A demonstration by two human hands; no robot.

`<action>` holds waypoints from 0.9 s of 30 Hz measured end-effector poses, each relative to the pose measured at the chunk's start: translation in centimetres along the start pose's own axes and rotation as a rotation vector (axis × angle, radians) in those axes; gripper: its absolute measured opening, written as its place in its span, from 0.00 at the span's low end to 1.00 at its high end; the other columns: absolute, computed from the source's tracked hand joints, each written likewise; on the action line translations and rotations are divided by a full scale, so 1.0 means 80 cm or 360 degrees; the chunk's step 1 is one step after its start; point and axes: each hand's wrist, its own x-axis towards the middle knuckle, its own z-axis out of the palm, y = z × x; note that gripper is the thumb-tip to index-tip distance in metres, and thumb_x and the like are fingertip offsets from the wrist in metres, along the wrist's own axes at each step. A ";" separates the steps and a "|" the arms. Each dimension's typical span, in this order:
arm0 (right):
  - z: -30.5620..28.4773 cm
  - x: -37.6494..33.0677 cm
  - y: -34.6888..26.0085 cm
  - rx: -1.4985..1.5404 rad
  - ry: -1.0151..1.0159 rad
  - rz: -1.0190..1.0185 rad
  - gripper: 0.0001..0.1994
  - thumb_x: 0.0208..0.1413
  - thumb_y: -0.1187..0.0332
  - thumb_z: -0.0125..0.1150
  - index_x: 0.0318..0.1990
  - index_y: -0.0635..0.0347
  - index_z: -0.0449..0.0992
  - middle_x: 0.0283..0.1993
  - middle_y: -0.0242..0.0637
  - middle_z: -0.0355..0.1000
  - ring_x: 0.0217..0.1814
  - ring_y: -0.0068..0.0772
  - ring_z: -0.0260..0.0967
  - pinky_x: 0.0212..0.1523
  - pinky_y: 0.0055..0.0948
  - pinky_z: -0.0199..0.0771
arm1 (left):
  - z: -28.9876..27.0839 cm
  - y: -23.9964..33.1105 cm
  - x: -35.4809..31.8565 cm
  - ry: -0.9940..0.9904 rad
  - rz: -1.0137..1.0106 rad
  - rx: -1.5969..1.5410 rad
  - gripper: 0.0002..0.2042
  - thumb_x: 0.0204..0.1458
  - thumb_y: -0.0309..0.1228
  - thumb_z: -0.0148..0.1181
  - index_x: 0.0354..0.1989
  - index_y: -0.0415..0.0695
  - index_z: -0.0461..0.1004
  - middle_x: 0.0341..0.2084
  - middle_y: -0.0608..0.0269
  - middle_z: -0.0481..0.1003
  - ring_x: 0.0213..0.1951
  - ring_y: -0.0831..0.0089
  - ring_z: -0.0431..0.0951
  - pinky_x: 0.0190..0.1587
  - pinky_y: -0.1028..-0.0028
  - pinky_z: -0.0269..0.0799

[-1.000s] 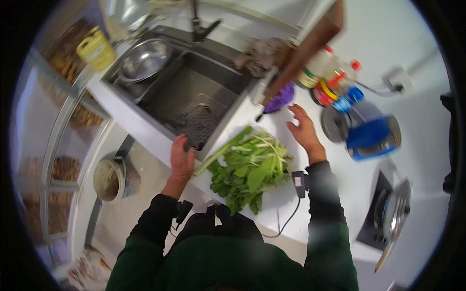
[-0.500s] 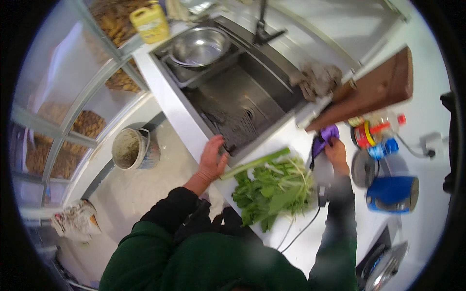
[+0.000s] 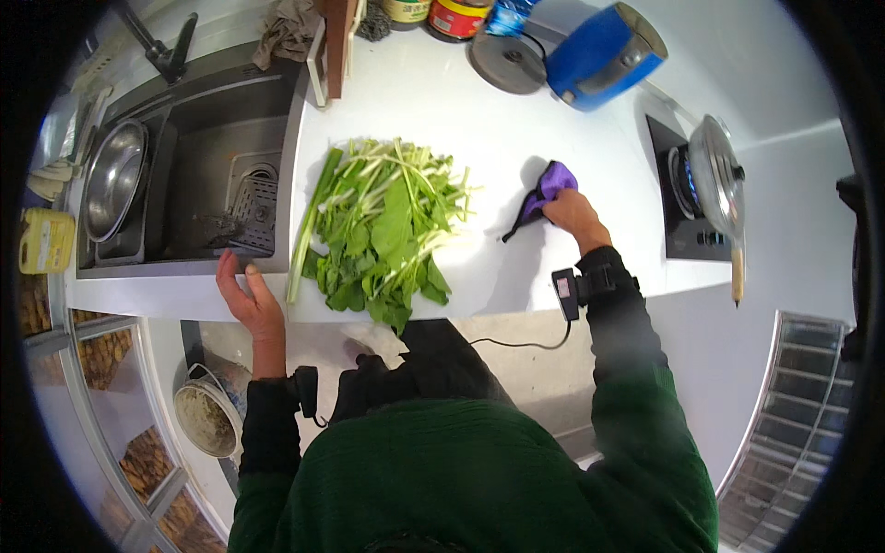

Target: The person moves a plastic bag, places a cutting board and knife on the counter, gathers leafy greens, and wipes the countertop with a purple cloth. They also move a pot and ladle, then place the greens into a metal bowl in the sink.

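My right hand (image 3: 573, 214) grips a purple cloth (image 3: 546, 188) pressed flat on the white counter (image 3: 502, 120), just right of a heap of leafy greens (image 3: 380, 226) with pale stalks. My left hand (image 3: 247, 297) rests on the counter's front edge beside the dark sink (image 3: 205, 184), fingers apart and holding nothing. The greens lie between the two hands.
A steel bowl (image 3: 112, 177) sits in the sink's left part, with a faucet (image 3: 164, 48) behind. A blue appliance (image 3: 604, 53), a grey lid (image 3: 505, 61) and jars stand at the back. A stove with a lidded pan (image 3: 715, 184) is at right. A pot (image 3: 208, 420) stands on the floor.
The view has swung round sharply. My right hand took the purple cloth from the back of the counter and brought it down beside the greens. My left hand stays at the counter edge.
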 end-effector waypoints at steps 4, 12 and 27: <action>0.055 -0.097 0.064 -0.0002 -0.0062 -0.0026 0.19 0.39 0.62 0.52 0.35 0.67 0.77 0.39 0.57 0.72 0.46 0.54 0.69 0.48 0.41 0.68 | -0.005 0.015 0.004 -0.0055 0.0081 -0.0048 0.13 0.51 0.23 0.50 0.46 0.32 0.65 0.50 0.47 0.65 0.52 0.55 0.65 0.57 0.64 0.57; 0.017 -0.167 0.048 0.0614 0.0805 -0.0142 0.24 0.44 0.65 0.60 0.49 0.68 0.68 0.33 0.48 0.72 0.37 0.39 0.71 0.38 0.33 0.72 | 0.012 0.115 0.062 -0.0714 -0.0232 -0.0907 0.17 0.51 0.31 0.55 0.48 0.36 0.66 0.47 0.50 0.67 0.49 0.65 0.69 0.51 0.70 0.64; 0.050 -0.157 -0.163 0.2105 -0.0801 0.0096 0.47 0.48 0.33 0.47 0.53 0.81 0.57 0.43 0.64 0.66 0.43 0.49 0.70 0.41 0.40 0.75 | 0.139 0.139 0.124 -0.1485 0.0007 -0.0104 0.29 0.54 0.51 0.45 0.42 0.29 0.68 0.39 0.36 0.71 0.45 0.46 0.70 0.48 0.59 0.64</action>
